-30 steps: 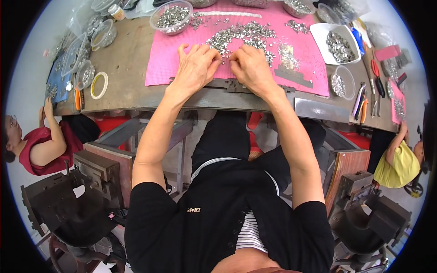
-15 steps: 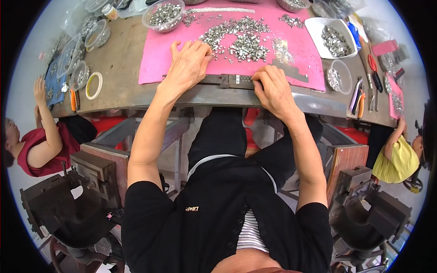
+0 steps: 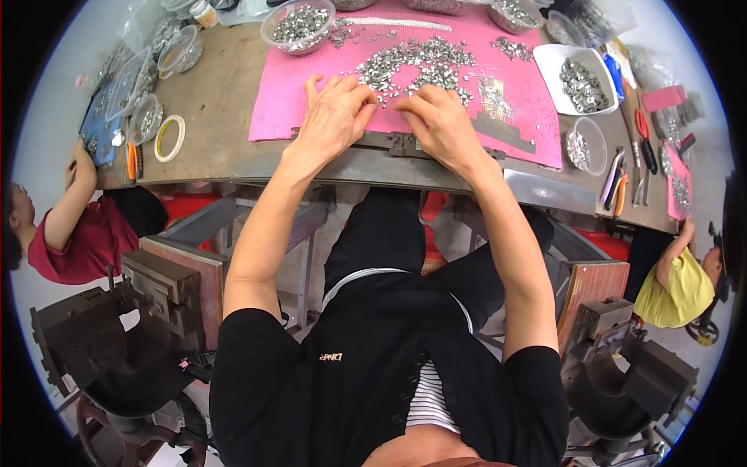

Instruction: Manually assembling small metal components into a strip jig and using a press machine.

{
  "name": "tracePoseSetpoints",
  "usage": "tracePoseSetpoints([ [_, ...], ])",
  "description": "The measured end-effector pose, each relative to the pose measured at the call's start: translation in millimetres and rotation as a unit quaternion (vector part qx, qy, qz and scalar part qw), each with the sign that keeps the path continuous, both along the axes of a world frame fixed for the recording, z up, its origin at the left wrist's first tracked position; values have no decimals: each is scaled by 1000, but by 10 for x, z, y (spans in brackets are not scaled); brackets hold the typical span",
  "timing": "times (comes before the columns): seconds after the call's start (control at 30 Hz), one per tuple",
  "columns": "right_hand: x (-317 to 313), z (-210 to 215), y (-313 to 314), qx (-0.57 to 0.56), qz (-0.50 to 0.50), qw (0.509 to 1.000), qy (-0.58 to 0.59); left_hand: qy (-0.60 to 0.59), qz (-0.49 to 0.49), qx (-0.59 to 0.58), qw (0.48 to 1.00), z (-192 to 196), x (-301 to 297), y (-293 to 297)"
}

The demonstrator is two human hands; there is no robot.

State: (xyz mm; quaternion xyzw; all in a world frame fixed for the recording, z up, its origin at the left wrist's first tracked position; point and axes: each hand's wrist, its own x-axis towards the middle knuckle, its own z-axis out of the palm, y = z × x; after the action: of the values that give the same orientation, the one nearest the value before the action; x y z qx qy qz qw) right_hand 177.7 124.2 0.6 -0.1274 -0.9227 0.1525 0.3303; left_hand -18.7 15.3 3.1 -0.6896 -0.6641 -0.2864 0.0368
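Note:
A heap of small silvery metal pieces point(image 3: 420, 58) lies on a pink mat point(image 3: 284, 93). My left hand point(image 3: 334, 117) is at the near left edge of the heap, its fingers bent in toward the thumb. Facing it, my right hand point(image 3: 442, 128) has thumb and fingertips drawn together at the heap's near edge. Whatever either hand pinches is too small or hidden to make out. Beneath and between my wrists runs a dark metal bar fixture point(image 3: 377, 140) along the bench's front edge, partly covered by the right hand. A flat grey metal strip point(image 3: 506, 132) lies right of it.
A round tub of metal pieces point(image 3: 299, 27) stands at the back left. On the right are a white tray point(image 3: 548, 66), a clear tub point(image 3: 595, 148) and pliers point(image 3: 615, 183). A tape roll point(image 3: 170, 138) lies left. Co-workers sit at both sides.
My right hand has moved left and away from me, off the bar fixture to the heap's edge. My left hand stays near the heap. The whole view has shifted slightly.

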Motion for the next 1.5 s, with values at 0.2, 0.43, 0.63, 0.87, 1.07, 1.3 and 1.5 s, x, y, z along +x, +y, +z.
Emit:
tracePoseSetpoints([
  [0.2, -324, -85, 61, 28, 4, 999, -21, -13, -8, 32, 999, -72, -16, 23],
  [0.43, -186, -40, 90, 26, -33, 999, -19, -22, 14, 31, 999, -70, 71, 10],
  [0.63, 481, 252, 22, -254, -95, 963, 2, -103, -81, 70, 989, 2, 504, -37],
  [0.87, 770, -17, -201, -101, -95, 989, 46, -110, -149, 79, 980, -87, 870, 113],
  [1.07, 782, -94, -251, -40, -104, 993, 46, -77, -126, 86, 985, -109, 956, 84],
  [1.3, 822, -61, -247, -12, -89, 995, 37, -100, -23, 101, 990, -38, 613, 36],
  [1.5, 791, -46, -282, 53, -97, 993, 32, -56, 15, 57, 997, 5, 226, 133],
])
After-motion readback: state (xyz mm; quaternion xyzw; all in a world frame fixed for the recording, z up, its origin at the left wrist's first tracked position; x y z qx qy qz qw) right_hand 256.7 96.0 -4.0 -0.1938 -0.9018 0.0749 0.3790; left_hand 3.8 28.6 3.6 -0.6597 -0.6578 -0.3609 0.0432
